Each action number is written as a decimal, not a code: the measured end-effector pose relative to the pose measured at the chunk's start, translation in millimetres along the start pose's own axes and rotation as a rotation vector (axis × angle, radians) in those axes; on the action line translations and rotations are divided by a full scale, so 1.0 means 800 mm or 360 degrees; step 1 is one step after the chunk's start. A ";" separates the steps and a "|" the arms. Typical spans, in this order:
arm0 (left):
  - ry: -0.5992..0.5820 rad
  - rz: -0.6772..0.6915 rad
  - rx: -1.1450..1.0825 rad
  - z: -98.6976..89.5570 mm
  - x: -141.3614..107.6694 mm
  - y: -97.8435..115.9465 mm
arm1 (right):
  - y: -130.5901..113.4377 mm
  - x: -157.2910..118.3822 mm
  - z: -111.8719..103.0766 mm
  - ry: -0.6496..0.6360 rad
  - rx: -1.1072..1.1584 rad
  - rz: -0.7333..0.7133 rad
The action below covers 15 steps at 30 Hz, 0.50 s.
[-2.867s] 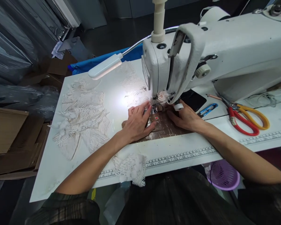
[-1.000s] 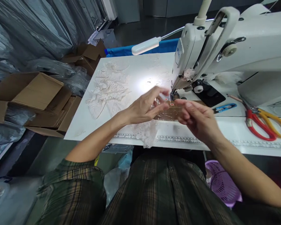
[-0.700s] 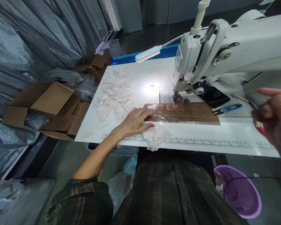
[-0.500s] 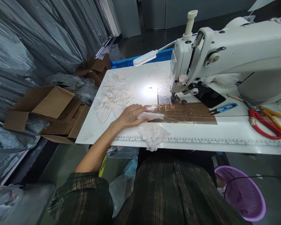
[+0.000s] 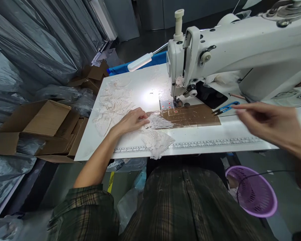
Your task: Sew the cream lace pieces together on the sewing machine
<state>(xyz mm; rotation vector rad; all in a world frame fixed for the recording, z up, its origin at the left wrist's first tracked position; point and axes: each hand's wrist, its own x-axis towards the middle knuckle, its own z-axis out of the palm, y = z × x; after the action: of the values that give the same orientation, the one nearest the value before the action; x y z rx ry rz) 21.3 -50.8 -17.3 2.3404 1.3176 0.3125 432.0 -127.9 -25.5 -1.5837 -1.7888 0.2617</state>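
My left hand (image 5: 132,121) is closed on the edge of a white lace piece (image 5: 160,122), pinching it between thumb and fingers. The lace lies over the left part of a brown board (image 5: 193,115), and a pointed lace flap (image 5: 157,143) hangs over the table's front edge. My right hand (image 5: 272,125), smeared by motion, is over the right side of the table. Its thumb and forefinger look apart, with the fingertips at the handle end of blue thread snips (image 5: 227,107); whether they touch is hard to see. The snips lie partly on the board.
A white sewing machine (image 5: 215,50) stands behind the board, its needle area lit by a lamp (image 5: 140,62). More lace (image 5: 115,100) lies on the left of the white table (image 5: 90,147). Cardboard boxes (image 5: 47,120) stand at left. A purple basket (image 5: 266,204) is below right.
My right hand has come into view from the right and reached the snips, covering the red-handled scissors. My left hand has shifted on the lace, which now spreads wider. The view has turned slightly right.
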 end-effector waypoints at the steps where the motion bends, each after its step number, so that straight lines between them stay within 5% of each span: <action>1: 0.0014 0.0010 -0.0077 0.003 0.004 0.001 | -0.010 0.006 0.017 -0.0152 0.0086 -0.0055; 4: 0.0160 0.0007 -0.0346 0.006 0.023 0.005 | -0.038 0.026 0.079 -0.0457 0.0150 -0.0390; 8: 0.0335 0.0147 -0.0499 0.001 0.046 0.012 | -0.065 0.051 0.136 -0.0661 0.0003 -0.0397; 12: 0.0590 0.0078 -0.0561 -0.007 0.047 0.011 | -0.075 0.066 0.136 -0.0860 0.0515 -0.0131; 15: 0.0572 -0.0116 -0.0726 -0.017 0.043 0.003 | -0.075 0.069 0.125 -0.1090 0.0899 0.0212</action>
<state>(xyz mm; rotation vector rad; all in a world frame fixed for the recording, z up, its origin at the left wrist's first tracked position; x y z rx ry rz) 35.6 -18.5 -4.5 1.9032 1.3128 0.9391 323.9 -59.8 -41.6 -1.2653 -1.8387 1.3780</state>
